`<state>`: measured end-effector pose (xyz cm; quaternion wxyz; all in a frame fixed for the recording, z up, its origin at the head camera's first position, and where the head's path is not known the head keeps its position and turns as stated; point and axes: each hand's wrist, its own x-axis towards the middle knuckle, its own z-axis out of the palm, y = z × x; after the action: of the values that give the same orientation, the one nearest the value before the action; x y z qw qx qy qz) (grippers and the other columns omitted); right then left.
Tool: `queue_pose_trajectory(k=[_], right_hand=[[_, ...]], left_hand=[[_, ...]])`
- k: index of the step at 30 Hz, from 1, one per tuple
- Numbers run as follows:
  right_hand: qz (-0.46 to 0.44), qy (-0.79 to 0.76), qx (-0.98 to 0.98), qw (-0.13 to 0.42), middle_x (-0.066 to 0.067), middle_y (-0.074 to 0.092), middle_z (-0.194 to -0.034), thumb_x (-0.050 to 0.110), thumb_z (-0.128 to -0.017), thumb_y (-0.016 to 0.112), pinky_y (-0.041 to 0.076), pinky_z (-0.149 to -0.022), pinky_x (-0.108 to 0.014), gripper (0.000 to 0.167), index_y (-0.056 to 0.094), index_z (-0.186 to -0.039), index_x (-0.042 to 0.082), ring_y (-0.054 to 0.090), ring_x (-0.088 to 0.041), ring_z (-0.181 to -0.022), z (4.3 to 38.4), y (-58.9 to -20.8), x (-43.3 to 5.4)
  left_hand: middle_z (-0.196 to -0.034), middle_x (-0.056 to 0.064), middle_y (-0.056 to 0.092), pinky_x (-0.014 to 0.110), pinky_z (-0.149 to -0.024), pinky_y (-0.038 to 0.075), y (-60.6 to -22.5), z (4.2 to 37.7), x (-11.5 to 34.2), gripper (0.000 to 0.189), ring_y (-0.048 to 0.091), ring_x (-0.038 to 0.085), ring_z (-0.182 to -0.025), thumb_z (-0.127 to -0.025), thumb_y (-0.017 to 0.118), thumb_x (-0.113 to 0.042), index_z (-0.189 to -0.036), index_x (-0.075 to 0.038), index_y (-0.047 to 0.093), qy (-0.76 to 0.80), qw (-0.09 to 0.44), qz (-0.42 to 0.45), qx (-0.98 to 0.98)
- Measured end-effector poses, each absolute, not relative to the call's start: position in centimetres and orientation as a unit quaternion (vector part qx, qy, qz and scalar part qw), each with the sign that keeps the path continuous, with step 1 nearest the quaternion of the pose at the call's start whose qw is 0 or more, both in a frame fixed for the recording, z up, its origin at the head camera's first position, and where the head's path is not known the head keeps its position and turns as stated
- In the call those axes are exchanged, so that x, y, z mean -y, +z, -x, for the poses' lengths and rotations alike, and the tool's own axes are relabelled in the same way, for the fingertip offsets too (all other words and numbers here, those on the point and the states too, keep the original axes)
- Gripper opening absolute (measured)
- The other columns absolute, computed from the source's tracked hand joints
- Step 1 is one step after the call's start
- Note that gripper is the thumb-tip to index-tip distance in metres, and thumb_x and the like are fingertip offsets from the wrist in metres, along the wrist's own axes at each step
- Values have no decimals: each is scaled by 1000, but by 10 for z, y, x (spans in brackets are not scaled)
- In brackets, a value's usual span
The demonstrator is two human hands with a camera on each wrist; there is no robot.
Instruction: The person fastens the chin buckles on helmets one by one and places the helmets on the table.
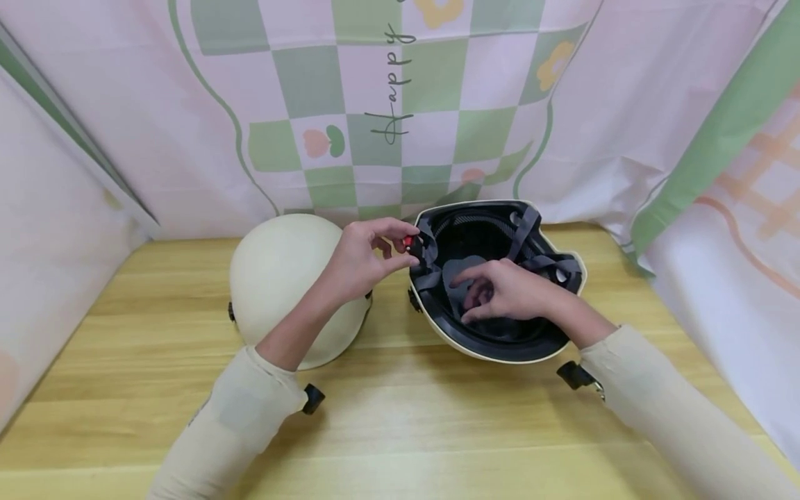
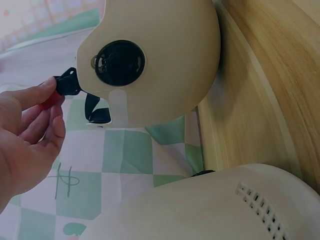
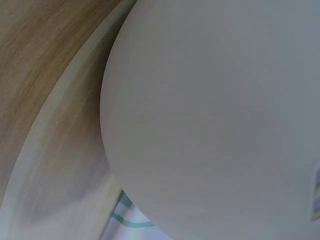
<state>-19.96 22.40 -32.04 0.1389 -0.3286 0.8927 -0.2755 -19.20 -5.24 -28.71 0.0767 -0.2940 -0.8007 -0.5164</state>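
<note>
A cream helmet [image 1: 450, 335] lies upside down on the right, its black padded inside and grey straps facing up. At its left rim my left hand [image 1: 359, 260] pinches a black and red strap buckle [image 1: 409, 243] between thumb and fingertips. The left wrist view shows the buckle's black end [image 2: 67, 82] sticking out past the thumb, beside the helmet's outer side. Over the helmet's hollow hovers my right hand [image 1: 515, 288], fingers loosely bent, thumb and forefinger apart, nothing seen between them. Only the cream shell [image 3: 210, 115] fills the right wrist view; that hand is hidden there.
A second cream helmet [image 1: 275, 278] sits dome up on the left, partly behind my left forearm. Both helmets stand on a wooden table [image 1: 387, 430]. A patterned curtain [image 1: 375, 83] hangs along the table's back edge, with more cloth at both sides.
</note>
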Motion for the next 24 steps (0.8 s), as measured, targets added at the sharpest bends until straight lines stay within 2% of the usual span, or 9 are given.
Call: queue_pose_trajectory(k=[6,9,15,20,24], right_hand=[[347,-272,-885,151,7,75,-83,6,-80,87,51,-62,-24,40,71,-117,1,62,-7,-66,196,-318,-226],[352,-279,-882,146,7,75,-84,3,-82,85,53,-66,-25,31,73,-111,3,66,-7,-72,195,-316,-227],[344,-313,-878,112,6,74,-85,3,-87,83,57,-74,-28,17,71,-99,6,71,-9,-82,191,-311,-230],[343,-352,-867,79,7,71,-83,6,-89,82,52,-74,-27,17,66,-89,11,68,-10,-80,188,-306,-235],[351,-385,-851,61,2,68,-87,2,-92,77,52,-76,-24,17,64,-88,11,68,-10,-83,185,-304,-238]], left_hand=[[-105,14,75,37,-81,58,-286,191,53,31,68,25,-94,-88,80,3,-119,3,75,-515,83,313,794],[-109,15,74,39,-86,58,-286,191,53,32,68,28,-99,-89,78,4,-121,4,74,-514,81,323,790],[-117,15,72,36,-93,56,-287,191,52,32,66,27,-105,-91,75,5,-123,2,73,-502,86,340,790],[-115,16,69,32,-95,56,-290,191,50,33,66,28,-104,-91,73,7,-123,4,73,-502,83,354,785],[-112,15,67,35,-93,57,-292,191,47,34,67,26,-100,-90,72,9,-124,4,72,-505,73,362,780]])
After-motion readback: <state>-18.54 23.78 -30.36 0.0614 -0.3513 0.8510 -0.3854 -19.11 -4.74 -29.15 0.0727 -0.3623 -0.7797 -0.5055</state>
